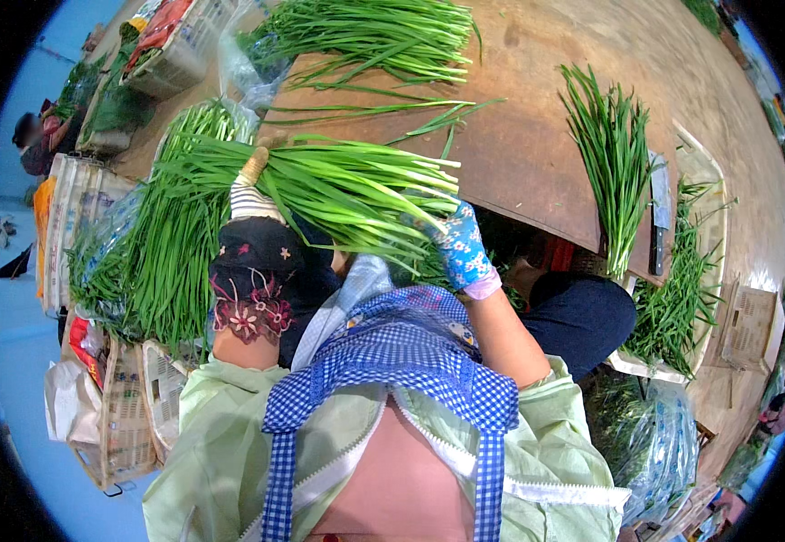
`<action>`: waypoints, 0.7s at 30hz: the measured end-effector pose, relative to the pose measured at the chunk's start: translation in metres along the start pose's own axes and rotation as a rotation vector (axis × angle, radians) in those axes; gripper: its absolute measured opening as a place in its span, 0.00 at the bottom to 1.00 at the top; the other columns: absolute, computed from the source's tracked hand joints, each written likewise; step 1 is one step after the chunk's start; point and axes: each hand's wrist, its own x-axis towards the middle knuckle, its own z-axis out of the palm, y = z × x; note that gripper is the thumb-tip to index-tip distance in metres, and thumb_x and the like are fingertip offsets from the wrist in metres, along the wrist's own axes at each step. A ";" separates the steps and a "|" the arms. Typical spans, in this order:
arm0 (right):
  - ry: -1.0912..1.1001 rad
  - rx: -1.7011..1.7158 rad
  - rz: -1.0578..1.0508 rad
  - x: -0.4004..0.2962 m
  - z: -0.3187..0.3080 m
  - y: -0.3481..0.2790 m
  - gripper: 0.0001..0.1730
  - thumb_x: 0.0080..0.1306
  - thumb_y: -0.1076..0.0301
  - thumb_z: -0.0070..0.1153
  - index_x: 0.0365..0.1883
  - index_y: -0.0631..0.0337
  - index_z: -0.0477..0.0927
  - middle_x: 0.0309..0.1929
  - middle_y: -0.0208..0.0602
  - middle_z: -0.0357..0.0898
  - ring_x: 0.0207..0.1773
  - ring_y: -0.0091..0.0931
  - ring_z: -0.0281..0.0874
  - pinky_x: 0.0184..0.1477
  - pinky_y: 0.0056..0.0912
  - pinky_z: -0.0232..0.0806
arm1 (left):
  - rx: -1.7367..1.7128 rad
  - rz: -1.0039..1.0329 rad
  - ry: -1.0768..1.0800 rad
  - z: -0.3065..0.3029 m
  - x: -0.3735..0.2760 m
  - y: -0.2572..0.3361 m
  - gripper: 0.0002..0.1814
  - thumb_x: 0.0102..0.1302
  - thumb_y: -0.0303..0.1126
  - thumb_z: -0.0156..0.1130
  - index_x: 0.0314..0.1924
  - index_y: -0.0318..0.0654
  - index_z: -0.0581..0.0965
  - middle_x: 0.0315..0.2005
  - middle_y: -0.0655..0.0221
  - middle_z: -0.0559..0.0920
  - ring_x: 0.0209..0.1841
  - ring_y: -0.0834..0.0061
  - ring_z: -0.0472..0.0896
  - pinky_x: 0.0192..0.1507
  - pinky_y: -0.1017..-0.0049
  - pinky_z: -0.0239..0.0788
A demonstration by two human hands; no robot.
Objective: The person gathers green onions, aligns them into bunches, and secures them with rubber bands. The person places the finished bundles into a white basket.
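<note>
My left hand [254,167], in a tan and striped glove, grips a bundle of green garlic chives [351,183] near its leafy part. At the bundle's pale stem ends is my right hand [459,237], in a blue flowered glove; its fingers are partly hidden, and whether they close on the stems is unclear. Long chives [182,251] lie in a heap beside my left arm. More chives [379,34] rest on the wooden board [514,156], with a few loose stalks nearer me. At the board's right lie a smaller bunch [609,162] and a knife [659,210] with a black handle.
Right of the board stands a white crate [709,159] holding short green leaves. Plastic crates [124,406] stand at the lower left, others at the upper left. A clear plastic bag of greens [663,440] sits at the lower right. A person [40,139] is at the far left.
</note>
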 end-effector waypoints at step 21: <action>-0.003 0.091 0.079 -0.005 -0.007 -0.005 0.19 0.58 0.77 0.52 0.49 0.67 0.73 0.43 0.38 0.77 0.42 0.26 0.76 0.45 0.30 0.70 | 0.128 -0.017 0.180 0.027 -0.008 -0.009 0.19 0.60 0.35 0.56 0.50 0.35 0.72 0.49 0.58 0.75 0.51 0.57 0.72 0.55 0.56 0.63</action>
